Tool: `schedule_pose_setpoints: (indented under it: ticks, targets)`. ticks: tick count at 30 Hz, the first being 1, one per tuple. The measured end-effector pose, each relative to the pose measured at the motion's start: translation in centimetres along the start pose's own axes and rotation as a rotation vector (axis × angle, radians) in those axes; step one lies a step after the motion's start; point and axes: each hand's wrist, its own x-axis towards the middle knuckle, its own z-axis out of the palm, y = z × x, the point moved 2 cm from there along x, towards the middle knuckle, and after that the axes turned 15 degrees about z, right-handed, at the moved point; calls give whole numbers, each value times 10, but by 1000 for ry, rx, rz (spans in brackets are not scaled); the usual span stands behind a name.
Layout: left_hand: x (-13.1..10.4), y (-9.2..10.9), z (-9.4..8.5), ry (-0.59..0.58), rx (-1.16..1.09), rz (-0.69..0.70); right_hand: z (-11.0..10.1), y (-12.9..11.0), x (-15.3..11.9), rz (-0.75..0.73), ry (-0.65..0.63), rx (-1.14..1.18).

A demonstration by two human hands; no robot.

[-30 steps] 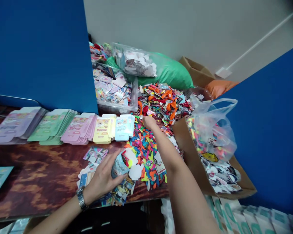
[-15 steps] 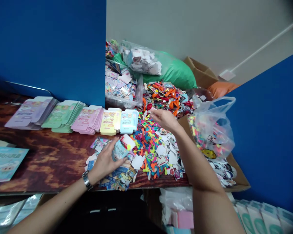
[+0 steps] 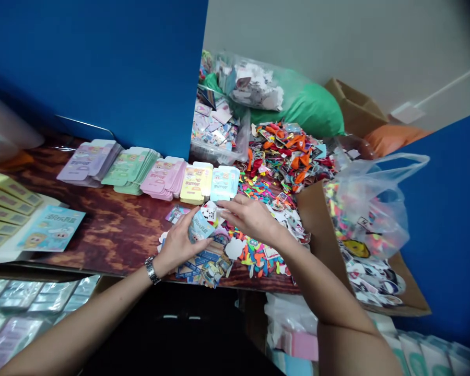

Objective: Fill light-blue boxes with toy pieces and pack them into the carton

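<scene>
My left hand [image 3: 177, 246], with a metal watch at the wrist, grips a small light-blue printed carton [image 3: 200, 227] between thumb and fingers. The carton tilts, and a black-and-white picture piece [image 3: 209, 213] shows at its upper end. My right hand [image 3: 251, 218] is at that end, fingertips pinched together around something pale and too small to make out. Beneath both hands lie picture cards [image 3: 209, 269], white-backed cutouts [image 3: 235, 249] and a heap of colourful balloons [image 3: 258, 258].
Flat carton stacks in purple [image 3: 88, 162], green [image 3: 129, 168], pink [image 3: 162, 176], yellow [image 3: 196, 181] and blue [image 3: 224, 183] line the table's back. Behind are a clear bin [image 3: 238, 143] and green sack [image 3: 317, 107]. A cardboard box [image 3: 317, 222] with a plastic bag [image 3: 379, 209] stands right.
My right hand has come from the back of the balloon heap toward me and left, to the carton's upper end. My left hand still holds the carton. The view has swung left.
</scene>
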Motion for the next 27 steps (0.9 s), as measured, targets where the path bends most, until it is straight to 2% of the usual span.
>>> schedule_pose_setpoints:
  ticks: [4,10,15,20,23,25,27]
  targets:
    - [0,7,-1,-4,23,72,3,-13,-8,-59,45,2]
    - [-1,6,-4,47,64,102,11,-23,-13,-247,57,27]
    - [-1,10,-5,41,64,202,13,-29,-17,-132,185,196]
    - [-3,8,-5,54,35,158,11,-39,-22,-241,113,273]
    - [-5,9,-4,55,42,169,10,-33,-17,-168,226,370]
    - [-5,12,-4,53,49,172,11,-29,-14,-138,328,338]
    - [-5,13,-5,63,53,172,12,-27,-11,-136,369,306]
